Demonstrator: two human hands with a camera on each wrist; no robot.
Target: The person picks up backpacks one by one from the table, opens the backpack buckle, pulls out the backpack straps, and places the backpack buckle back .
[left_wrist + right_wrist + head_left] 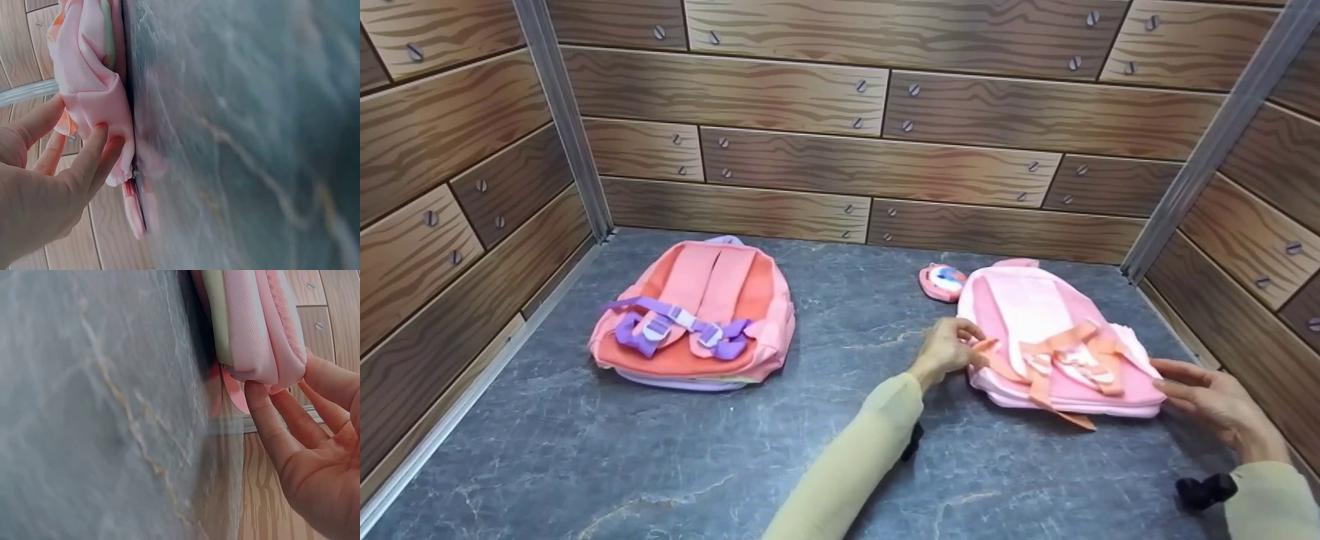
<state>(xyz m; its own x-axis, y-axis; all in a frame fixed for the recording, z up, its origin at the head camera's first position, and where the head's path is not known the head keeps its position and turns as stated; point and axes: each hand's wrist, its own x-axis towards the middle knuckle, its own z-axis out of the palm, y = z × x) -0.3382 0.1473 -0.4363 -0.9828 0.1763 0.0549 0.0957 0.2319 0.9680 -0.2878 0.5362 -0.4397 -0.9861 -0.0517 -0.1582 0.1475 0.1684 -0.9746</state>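
A pale pink backpack (1072, 300) lies on the grey marbled table at the right, its strap side up and orange webbing straps (1080, 352) tangled over it. My left hand (949, 349) grips its left side, thumb near the top edge and fingertips on the side fabric (93, 107), close to an orange strap end. At the opposite lower corner, my right hand (1215, 397) pinches the bag, with the thumb on its upper side and a fingertip at the lower edge (253, 374). Beyond the left hand sits a small round pink pouch (942, 283) with a blue and white picture.
A second backpack (697, 300), coral and pink with purple straps and white buckles, lies at the left of the table. Wood-print panels (780, 90) stand around the back and sides, joined by grey metal posts (566, 112) at the corners.
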